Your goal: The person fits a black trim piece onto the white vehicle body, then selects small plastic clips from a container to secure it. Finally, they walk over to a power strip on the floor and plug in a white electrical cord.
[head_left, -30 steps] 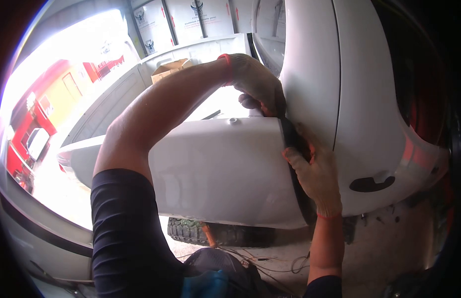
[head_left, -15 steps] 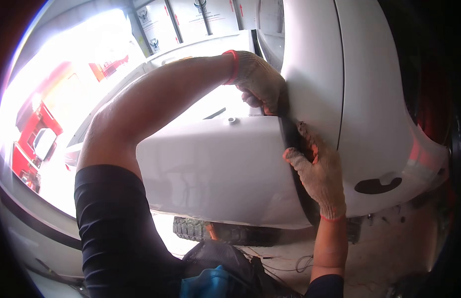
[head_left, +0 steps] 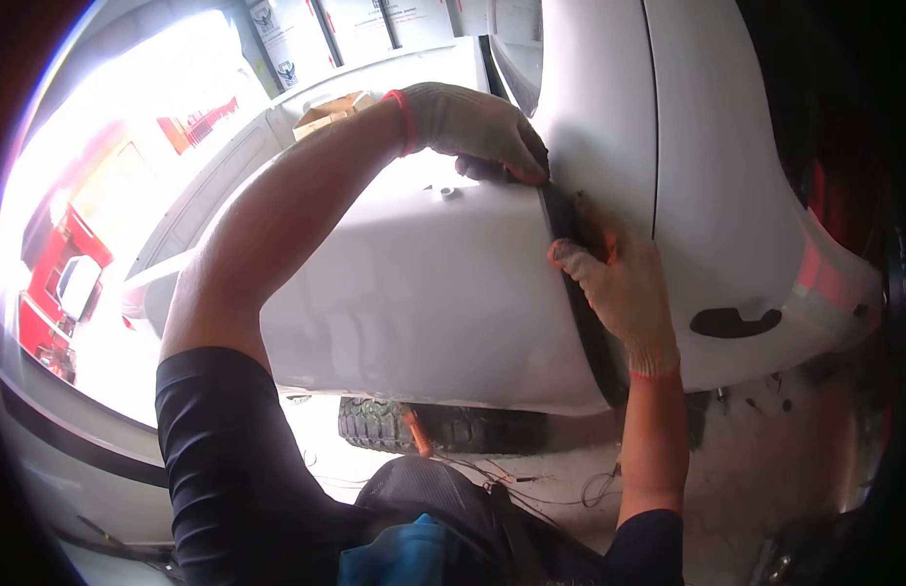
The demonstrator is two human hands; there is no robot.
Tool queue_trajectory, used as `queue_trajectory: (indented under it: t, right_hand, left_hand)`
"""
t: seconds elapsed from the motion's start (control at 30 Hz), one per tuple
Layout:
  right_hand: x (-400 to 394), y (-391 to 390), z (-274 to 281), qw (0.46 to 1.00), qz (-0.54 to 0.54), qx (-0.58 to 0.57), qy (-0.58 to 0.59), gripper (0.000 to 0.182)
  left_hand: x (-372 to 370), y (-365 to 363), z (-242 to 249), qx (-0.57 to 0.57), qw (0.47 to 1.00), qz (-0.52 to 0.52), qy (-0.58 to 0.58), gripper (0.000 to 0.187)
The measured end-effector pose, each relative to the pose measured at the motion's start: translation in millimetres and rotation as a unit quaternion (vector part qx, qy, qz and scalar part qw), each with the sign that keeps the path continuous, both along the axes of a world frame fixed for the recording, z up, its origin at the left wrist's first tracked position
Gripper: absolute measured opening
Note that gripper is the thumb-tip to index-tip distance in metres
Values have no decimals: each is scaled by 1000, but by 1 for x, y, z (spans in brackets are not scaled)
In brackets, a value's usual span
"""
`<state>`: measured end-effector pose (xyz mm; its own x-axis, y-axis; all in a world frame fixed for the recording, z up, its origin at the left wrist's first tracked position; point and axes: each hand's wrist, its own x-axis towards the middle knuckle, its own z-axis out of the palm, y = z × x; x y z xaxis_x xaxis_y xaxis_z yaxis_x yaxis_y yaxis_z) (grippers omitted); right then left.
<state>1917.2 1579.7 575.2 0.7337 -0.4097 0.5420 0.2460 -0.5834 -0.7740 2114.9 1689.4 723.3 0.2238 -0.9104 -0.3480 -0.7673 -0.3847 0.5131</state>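
Note:
A black strip (head_left: 591, 342) runs down the edge between a white vehicle panel (head_left: 404, 303) and the white body section (head_left: 707, 195) on the right. At the strip's upper end is my left hand (head_left: 482, 132), in a knitted glove with a red cuff, its fingers closed round the panel's corner; what they pinch is hidden. Lower down, my right hand (head_left: 624, 288), gloved too, lies along the strip with thumb and fingers apart, the thumb on the panel side and the fingers reaching into the dark gap.
Below the panel is a black tyre (head_left: 443, 427) with an orange object (head_left: 417, 432) beside it. Cables (head_left: 599, 488) lie on the floor. A cardboard piece (head_left: 331, 112) sits behind my left arm. A red vehicle (head_left: 57, 283) stands outside at left.
My left hand has shifted left and up, its fingers now at the strip's upper end. My right hand appears higher, while the panel and tyre also sit higher in view.

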Motion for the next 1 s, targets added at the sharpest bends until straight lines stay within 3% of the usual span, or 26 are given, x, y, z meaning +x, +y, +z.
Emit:
queue_trajectory:
  t: [0.07,0.13,0.2,0.27,0.4,0.47,0.57,0.67,0.8,1.0]
  right_hand:
    - [-4,5,6,1000,-13,-7,13,50]
    - [-10,13,17,995,-26,59,80,49]
    - [-9,14,17,996,-10,64,67,49]
    - [-7,10,6,996,-1,69,50,49]
    - [-3,5,1,999,-3,33,-9,48]
    - [-1,5,1,1000,12,-1,-11,52]
    - [-2,5,1,998,38,52,-5,47]
    - [-3,6,1,999,12,36,5,46]
    - [-1,3,-2,997,45,68,-12,45]
    - [-6,3,3,996,36,75,14,43]
  left_hand:
    - [-10,2,6,17,997,-1,-81,26]
    - [-7,-3,6,30,995,-9,-93,26]
    - [-2,-13,5,74,989,-22,-123,25]
    - [6,-15,2,59,992,-39,-106,23]
    - [23,-20,2,70,996,-39,37,10]
    - [13,-22,7,76,996,-34,-9,8]
    - [18,-27,8,101,993,-36,-46,11]
    - [16,-25,6,80,996,-26,-3,15]
    - [12,-32,10,116,991,-43,-51,21]
    - [23,-39,7,128,990,-51,-28,15]
